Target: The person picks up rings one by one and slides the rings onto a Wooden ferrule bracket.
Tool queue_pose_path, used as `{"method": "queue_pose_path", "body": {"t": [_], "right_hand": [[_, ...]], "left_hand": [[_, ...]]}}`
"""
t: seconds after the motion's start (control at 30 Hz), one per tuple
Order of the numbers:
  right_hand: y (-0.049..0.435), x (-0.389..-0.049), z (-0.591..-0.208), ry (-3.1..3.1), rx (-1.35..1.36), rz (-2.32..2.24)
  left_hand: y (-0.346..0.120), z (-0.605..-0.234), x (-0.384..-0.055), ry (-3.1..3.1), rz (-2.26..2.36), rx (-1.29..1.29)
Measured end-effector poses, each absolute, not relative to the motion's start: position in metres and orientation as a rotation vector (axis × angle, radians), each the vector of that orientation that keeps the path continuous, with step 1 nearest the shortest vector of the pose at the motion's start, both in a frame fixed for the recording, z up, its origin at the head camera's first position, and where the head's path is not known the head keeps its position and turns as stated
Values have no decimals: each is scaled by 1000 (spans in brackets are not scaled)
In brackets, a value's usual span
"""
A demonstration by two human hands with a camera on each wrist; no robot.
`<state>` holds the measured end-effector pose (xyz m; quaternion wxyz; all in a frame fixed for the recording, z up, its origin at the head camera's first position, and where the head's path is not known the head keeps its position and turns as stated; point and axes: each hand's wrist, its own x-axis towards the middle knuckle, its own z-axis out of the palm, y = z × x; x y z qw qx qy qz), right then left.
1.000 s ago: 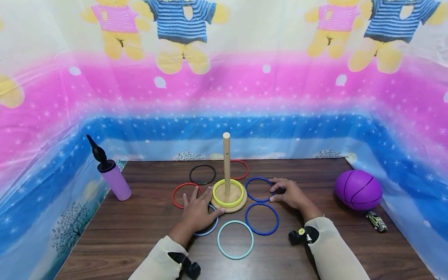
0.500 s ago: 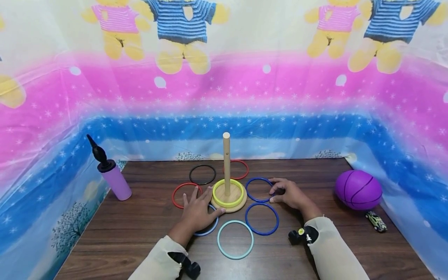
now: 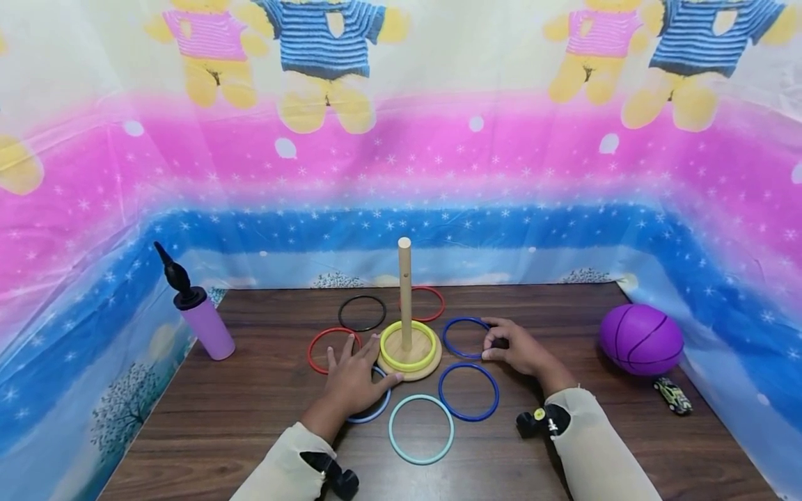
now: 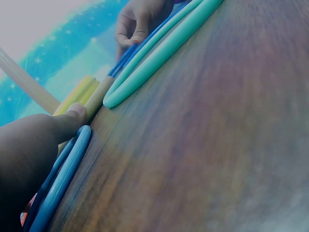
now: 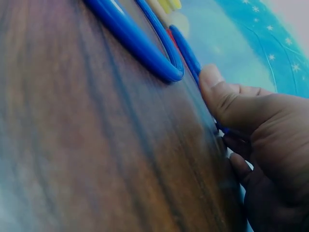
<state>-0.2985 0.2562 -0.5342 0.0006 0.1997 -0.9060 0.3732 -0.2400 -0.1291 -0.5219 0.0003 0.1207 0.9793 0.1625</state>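
Note:
A wooden peg point(image 3: 406, 296) rises from a round wooden base point(image 3: 410, 376), with yellow rings point(image 3: 409, 367) lying around its foot. My left hand point(image 3: 354, 379) spreads its fingers at the base's left side, thumb on its near edge. Under that hand lies a light blue ring point(image 3: 383, 403), partly hidden. On the right, my right hand point(image 3: 516, 346) pinches the far blue ring point(image 3: 446, 342) at its right side between thumb and fingers. The right wrist view shows the thumb point(image 5: 217, 92) against this ring. A nearer blue ring point(image 3: 468, 419) lies just in front.
Around the base lie a turquoise ring point(image 3: 422, 462), red rings point(image 3: 311, 348) and a black ring point(image 3: 363, 330). A purple hand pump point(image 3: 209, 323) stands at the left. To the right sit a purple ball point(image 3: 642, 339) and a toy car point(image 3: 673, 396). A printed cloth point(image 3: 401, 167) encloses the table.
The far blue ring in my right hand has shifted slightly to the right, away from the base and the nearer blue ring. My left hand stays in place.

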Motion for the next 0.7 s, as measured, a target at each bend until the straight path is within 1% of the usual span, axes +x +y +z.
{"method": "queue_pose_path", "body": {"t": [0.1, 0.37, 0.7], "right_hand": [[256, -298, -534, -2836, 632, 1182], [250, -298, -530, -2816, 744, 1149], [243, -295, -527, -2877, 619, 1072]], "left_hand": [[-130, -522, -239, 3073, 517, 376], [-130, -523, -239, 3083, 536, 371], [-131, -524, -240, 3068, 540, 364]]}}
